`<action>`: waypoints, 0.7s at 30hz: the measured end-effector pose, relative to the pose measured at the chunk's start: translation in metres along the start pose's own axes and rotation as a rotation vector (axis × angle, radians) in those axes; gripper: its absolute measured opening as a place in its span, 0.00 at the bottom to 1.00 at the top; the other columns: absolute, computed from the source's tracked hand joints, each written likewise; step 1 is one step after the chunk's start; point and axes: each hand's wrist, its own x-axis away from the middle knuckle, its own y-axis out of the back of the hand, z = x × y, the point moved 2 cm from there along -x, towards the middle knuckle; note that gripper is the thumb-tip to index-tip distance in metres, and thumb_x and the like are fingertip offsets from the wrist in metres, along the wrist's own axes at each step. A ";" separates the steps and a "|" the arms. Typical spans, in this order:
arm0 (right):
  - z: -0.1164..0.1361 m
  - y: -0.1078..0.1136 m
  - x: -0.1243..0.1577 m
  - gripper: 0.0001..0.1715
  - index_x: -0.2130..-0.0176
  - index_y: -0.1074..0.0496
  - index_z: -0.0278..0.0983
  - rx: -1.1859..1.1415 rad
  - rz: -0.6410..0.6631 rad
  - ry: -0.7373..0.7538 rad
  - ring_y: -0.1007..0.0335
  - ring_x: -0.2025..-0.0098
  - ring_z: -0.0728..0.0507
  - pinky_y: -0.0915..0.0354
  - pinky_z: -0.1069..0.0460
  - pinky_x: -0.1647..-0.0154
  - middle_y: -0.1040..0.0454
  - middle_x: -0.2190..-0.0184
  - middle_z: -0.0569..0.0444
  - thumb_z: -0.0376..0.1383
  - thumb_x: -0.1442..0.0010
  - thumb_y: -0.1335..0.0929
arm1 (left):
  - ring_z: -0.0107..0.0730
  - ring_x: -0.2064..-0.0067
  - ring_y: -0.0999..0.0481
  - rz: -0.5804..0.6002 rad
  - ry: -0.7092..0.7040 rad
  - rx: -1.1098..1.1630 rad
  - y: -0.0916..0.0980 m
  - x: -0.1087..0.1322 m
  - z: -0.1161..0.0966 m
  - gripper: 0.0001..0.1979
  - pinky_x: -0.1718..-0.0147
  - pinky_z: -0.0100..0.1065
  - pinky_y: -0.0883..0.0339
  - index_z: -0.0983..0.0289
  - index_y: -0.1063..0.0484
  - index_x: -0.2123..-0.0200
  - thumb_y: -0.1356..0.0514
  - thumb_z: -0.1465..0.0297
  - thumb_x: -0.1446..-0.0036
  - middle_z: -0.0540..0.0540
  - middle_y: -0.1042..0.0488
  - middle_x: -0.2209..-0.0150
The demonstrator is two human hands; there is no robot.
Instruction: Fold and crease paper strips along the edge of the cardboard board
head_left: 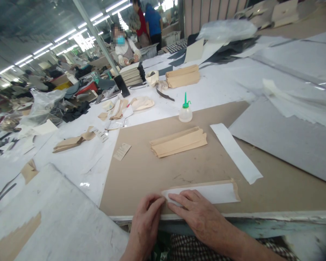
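Observation:
A white strip [222, 193] lies on a slightly larger tan strip [235, 188] near the table's front edge; tan shows along the top and right end. My left hand [149, 215] pinches the left end of the tan strip between thumb and forefinger. Across the left part of the white strip my right hand [197, 212] rests with its fingers stretched out, hiding part of it. Beyond the hands is a stack of tan strips [179, 142]. Another white strip [236, 154] lies slanted at the right.
A brown board [141, 170] covers the work spot. On it stand a green-tipped squeeze bottle [186, 113] and a small tag [122, 151]. A large grey sheet [285, 137] lies at the right. Farther off are more tan pieces [182, 76] and a person [126, 50] at the table.

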 end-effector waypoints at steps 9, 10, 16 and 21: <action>-0.002 -0.003 0.001 0.28 0.38 0.34 0.38 -0.010 -0.002 -0.004 0.37 0.45 0.39 0.39 0.43 0.42 0.31 0.39 0.49 0.28 0.37 0.32 | 0.35 0.58 0.24 -0.058 -0.111 -0.204 -0.008 -0.004 0.001 0.17 0.59 0.34 0.24 0.61 0.27 0.47 0.48 0.77 0.35 0.58 0.25 0.56; -0.002 -0.002 0.001 0.28 0.39 0.33 0.38 -0.012 0.000 -0.005 0.38 0.46 0.39 0.39 0.43 0.42 0.31 0.39 0.50 0.28 0.37 0.32 | 0.35 0.58 0.25 -0.047 -0.115 -0.219 -0.008 -0.004 0.002 0.17 0.59 0.34 0.24 0.61 0.28 0.47 0.48 0.77 0.35 0.59 0.25 0.56; 0.001 -0.004 -0.004 0.28 0.38 0.35 0.36 -0.041 -0.032 -0.048 0.36 0.48 0.40 0.38 0.43 0.43 0.29 0.42 0.49 0.26 0.36 0.34 | 0.40 0.57 0.26 0.078 -0.132 -0.300 -0.011 0.004 0.007 0.20 0.60 0.39 0.25 0.61 0.30 0.43 0.48 0.78 0.36 0.61 0.25 0.52; 0.003 -0.016 -0.008 0.27 0.40 0.33 0.34 0.010 -0.086 -0.076 0.36 0.50 0.39 0.37 0.43 0.45 0.28 0.45 0.48 0.26 0.38 0.33 | 0.37 0.55 0.25 0.023 -0.059 -0.147 -0.007 0.001 0.004 0.19 0.57 0.37 0.25 0.59 0.28 0.45 0.47 0.78 0.36 0.59 0.26 0.54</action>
